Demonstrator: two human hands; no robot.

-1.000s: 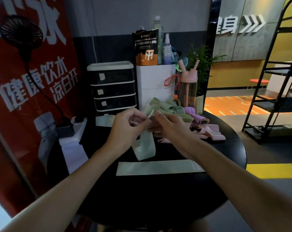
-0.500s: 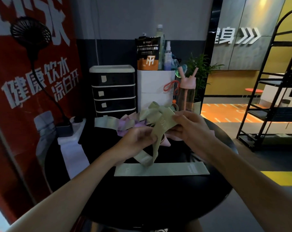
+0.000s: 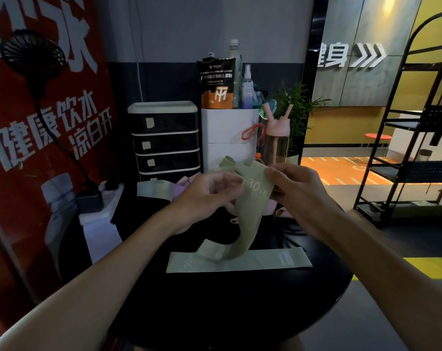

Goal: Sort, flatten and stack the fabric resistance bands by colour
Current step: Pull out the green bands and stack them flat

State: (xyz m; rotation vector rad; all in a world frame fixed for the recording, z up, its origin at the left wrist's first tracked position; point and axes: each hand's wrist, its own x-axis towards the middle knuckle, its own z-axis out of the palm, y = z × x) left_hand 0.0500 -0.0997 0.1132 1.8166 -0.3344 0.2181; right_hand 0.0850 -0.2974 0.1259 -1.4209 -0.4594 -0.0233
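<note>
Green band (image 3: 250, 198), printed with a "30", hangs between your two hands above the tabletop (image 3: 240, 312). Your left grip (image 3: 209, 196) is curled and clamped on the band's left edge. Your right grip (image 3: 298, 196) pinches its upper right edge between thumb and fingers. The band's top is bunched behind your fingers, and its twisted lower end droops down to touch the flat green band (image 3: 265, 263).

That flat green band lies straight across the tabletop, nearer to you than your hands, with its own "30" mark at the left end. Behind your hands you have loose pink bands (image 3: 280, 212), partly hidden, and a pale green band (image 3: 152, 190) lying at the back left beside some lilac fabric.

At the back, the white box (image 3: 227, 138) carries a black and orange pouch (image 3: 217, 83), a clear bottle (image 3: 234, 69) and a spray bottle (image 3: 247, 89), all upright and sticking out of its top. How deep they sit you cannot tell. Left of it, the black drawer unit (image 3: 165, 140) has all its drawers pushed in, so their contents are hidden. A pink drinking bottle (image 3: 277, 140) stands just right of the white box.
</note>
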